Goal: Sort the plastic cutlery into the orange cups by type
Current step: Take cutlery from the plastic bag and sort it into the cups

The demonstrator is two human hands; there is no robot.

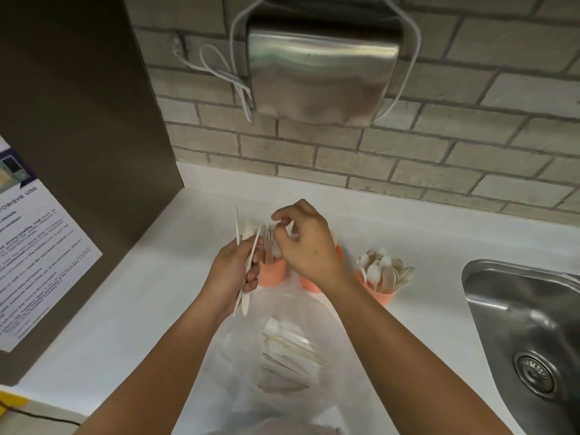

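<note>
Three orange cups stand in a row on the white counter. The left cup (273,273) holds forks, the middle cup (309,284) is mostly hidden behind my right wrist, and the right cup (378,293) is full of white spoons (384,268). My left hand (233,271) grips a bunch of white plastic cutlery (248,246) upright above the left cup. My right hand (301,243) hovers over the cups with its fingertips pinching a piece at the top of that bunch. A clear plastic bag (282,350) with more cutlery lies in front.
A steel sink (530,328) sits at the right. A dark cabinet side with a paper notice (34,255) stands at the left. A metal dispenser (320,73) hangs on the brick wall behind the counter (150,296).
</note>
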